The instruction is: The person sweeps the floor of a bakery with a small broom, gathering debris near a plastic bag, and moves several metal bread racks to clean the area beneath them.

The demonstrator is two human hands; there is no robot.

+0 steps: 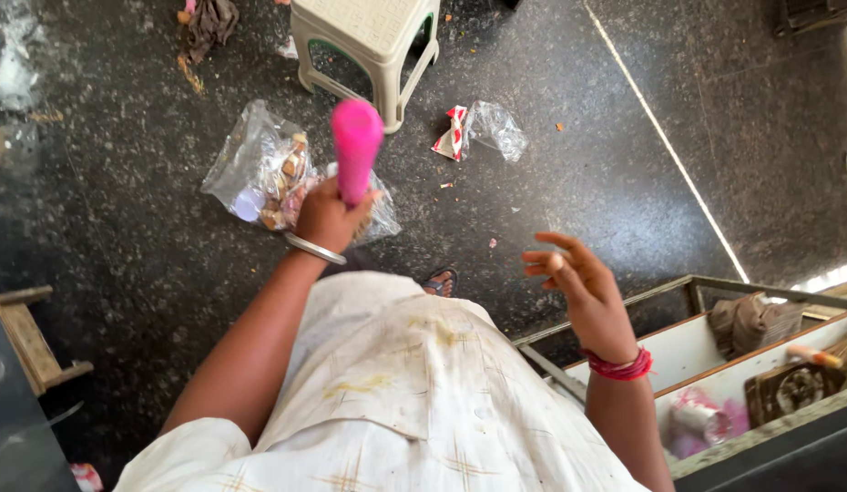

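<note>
— How was the pink handle (356, 146) held?

— It was gripped upright in the left hand (328, 214), fingers wrapped round its lower end, probably so the tool was kept off the floor (578, 173).

— And the right hand (583, 292)?

— Nothing was held; its fingers were spread wide, right of the handle. A clear plastic bag (260, 169) lay just behind the handle.

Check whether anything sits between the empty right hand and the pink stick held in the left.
Nothing visible does. The left hand grips the pink stick; the right hand is open, apart from it, with only dark floor showing between them.
</note>
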